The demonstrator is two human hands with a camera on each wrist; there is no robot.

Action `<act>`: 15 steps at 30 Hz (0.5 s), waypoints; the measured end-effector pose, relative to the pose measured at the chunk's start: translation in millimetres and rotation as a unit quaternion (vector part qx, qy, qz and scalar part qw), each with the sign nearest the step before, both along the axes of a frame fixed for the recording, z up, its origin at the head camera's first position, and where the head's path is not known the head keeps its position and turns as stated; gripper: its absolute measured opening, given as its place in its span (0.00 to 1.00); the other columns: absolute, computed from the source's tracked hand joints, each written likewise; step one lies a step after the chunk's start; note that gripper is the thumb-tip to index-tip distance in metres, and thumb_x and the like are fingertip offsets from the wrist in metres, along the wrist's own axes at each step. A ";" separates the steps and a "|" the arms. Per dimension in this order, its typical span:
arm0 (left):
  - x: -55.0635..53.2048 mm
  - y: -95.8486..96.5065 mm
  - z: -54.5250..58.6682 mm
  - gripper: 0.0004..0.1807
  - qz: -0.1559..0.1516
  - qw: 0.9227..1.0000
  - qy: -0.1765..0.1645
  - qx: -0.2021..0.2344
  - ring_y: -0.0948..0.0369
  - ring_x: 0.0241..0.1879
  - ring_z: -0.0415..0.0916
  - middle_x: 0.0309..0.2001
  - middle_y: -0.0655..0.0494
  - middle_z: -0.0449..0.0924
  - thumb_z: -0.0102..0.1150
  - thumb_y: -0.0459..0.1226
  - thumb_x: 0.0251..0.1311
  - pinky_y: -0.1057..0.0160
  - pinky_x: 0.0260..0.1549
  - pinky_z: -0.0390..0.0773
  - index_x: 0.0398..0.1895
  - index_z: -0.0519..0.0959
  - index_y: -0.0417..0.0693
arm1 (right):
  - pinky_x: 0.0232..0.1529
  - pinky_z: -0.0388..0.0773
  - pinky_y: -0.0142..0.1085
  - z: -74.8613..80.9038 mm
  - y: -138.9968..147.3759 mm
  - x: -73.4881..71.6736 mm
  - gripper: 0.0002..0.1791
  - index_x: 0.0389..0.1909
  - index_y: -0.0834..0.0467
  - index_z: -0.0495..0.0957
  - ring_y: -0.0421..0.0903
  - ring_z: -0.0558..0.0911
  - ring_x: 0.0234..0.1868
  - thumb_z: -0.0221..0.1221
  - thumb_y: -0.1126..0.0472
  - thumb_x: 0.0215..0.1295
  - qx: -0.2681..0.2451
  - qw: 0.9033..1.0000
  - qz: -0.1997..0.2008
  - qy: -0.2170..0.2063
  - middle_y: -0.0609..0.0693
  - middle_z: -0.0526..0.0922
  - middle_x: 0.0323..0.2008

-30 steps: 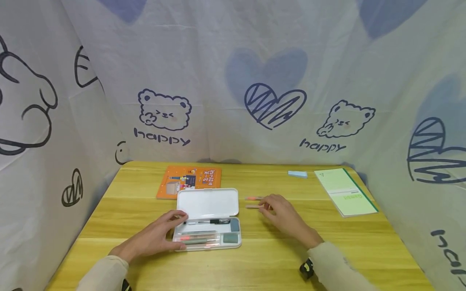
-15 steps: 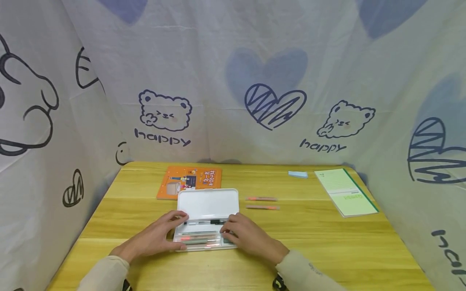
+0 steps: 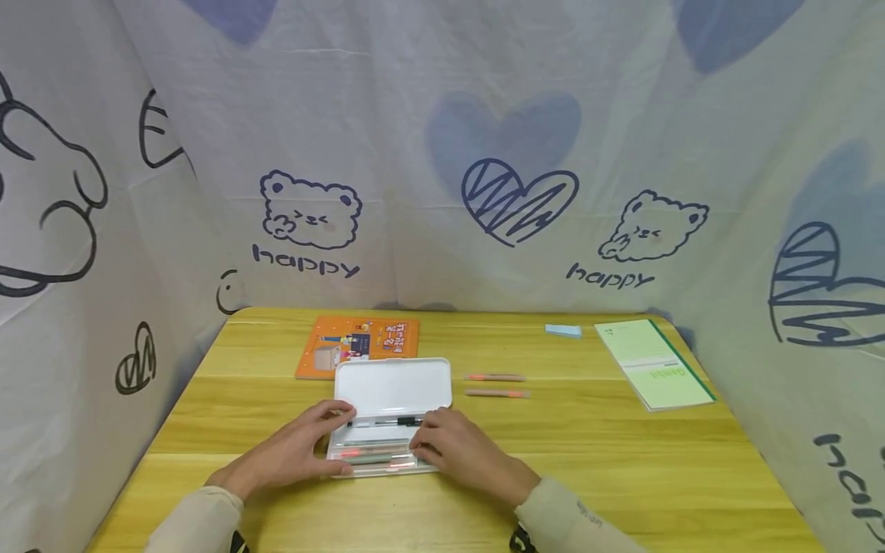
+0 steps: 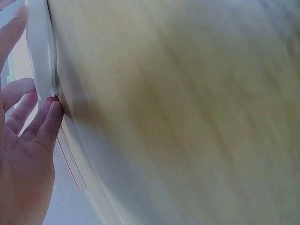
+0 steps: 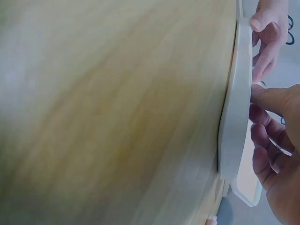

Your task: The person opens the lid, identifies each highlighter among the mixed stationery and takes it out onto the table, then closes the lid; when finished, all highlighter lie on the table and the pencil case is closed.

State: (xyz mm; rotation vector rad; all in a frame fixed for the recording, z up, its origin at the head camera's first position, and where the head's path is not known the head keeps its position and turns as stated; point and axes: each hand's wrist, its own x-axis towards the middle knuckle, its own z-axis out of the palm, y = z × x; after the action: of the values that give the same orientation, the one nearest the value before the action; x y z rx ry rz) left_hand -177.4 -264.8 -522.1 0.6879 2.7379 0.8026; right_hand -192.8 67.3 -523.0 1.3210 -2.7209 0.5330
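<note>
A white, rectangular, hinged pencil case (image 3: 394, 386) lies opened on the yellow wood-grain surface (image 3: 622, 476), its lid folded back away from the person. The left hand (image 3: 293, 448) grips the left end of the case, thumb at the near corner and fingertips close to the hinge. The right hand (image 3: 463, 455) reaches into the right end of the lower tray with its fingers bent and set narrow; the fingertips are hidden behind the case wall in the right wrist view, and whether they pinch anything cannot be told. A slim clear-and-black pen (image 3: 408, 422) lies in the far part of the tray, parallel to the hinge, and several slim orange and grey-green sticks (image 3: 373, 454) fill the near compartment. Beyond the lid, and partly covered by it in the head view, is an orange illustrated booklet (image 3: 356, 338). Right of the lid lie two parallel tan-and-orange sticks (image 3: 496, 393), well apart from a small pale blue slip (image 3: 563, 330) and a light green notepad (image 3: 655, 365) with a dark green edge.
</note>
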 end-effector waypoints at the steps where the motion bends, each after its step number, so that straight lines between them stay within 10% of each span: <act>1: -0.1 0.0 0.0 0.53 0.000 1.000 -0.001 0.000 0.48 0.78 0.65 0.81 0.54 0.64 0.71 0.67 0.63 0.36 0.73 0.72 0.82 0.70 0.46 | 0.51 0.77 0.31 -0.2 -0.9 0.3 0.08 0.47 0.47 0.93 0.36 0.80 0.45 0.66 0.53 0.79 0.002 1.000 0.004 0.008 0.40 0.86 0.42; 15: -0.4 1.5 1.6 0.52 0.003 1.000 -0.002 0.004 0.47 0.77 0.66 0.80 0.53 0.65 0.72 0.66 0.63 0.36 0.74 0.72 0.82 0.70 0.45 | 0.52 0.80 0.34 -5.3 -13.7 7.3 0.06 0.46 0.47 0.93 0.39 0.81 0.44 0.67 0.54 0.78 -0.008 0.997 0.010 0.078 0.40 0.85 0.40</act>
State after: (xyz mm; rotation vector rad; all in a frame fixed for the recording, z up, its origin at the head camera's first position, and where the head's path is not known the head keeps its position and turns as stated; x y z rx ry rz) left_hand -177.7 -263.3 -520.5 0.6803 2.7360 0.8146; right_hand -185.5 53.6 -528.3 1.3277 -2.5753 0.4311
